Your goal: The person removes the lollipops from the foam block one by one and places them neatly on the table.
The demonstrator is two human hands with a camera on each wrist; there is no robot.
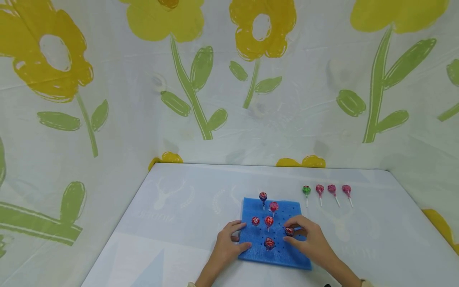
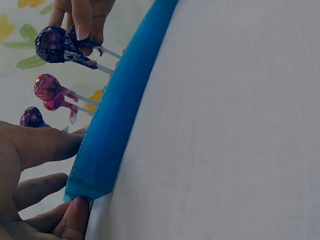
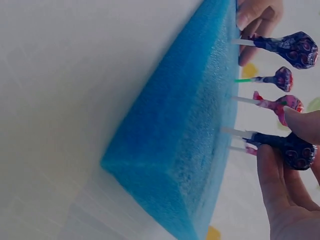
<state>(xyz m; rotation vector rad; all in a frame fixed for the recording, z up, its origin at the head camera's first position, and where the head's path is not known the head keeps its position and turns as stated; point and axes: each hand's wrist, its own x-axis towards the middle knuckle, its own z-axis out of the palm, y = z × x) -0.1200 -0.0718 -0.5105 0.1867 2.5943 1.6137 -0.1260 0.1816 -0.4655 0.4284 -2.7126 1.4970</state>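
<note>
My right hand (image 1: 310, 237) pinches a dark-wrapped lollipop (image 3: 298, 151) between thumb and fingers over the right part of a blue foam block (image 1: 251, 251). Its white stick points at the foam's top face, the tip right at the surface. With curved fingers, my left hand (image 1: 227, 243) grips the block's left edge; one finger lies over the top and another against the corner in the left wrist view. Several wrapped lollipops stand upright in the foam, among them a purple one (image 1: 263, 195), a pink one (image 1: 274, 206) and a dark red one (image 1: 269, 243). Small holes dot the foam.
Beyond the block to the right, a green lollipop (image 1: 306, 190) and several pink lollipops (image 1: 332, 189) lie in a row on the white table (image 1: 179, 223). A flower-print cloth (image 1: 305, 99) hangs behind and beside the table. A small dark object (image 1: 327, 285) shows at the bottom edge.
</note>
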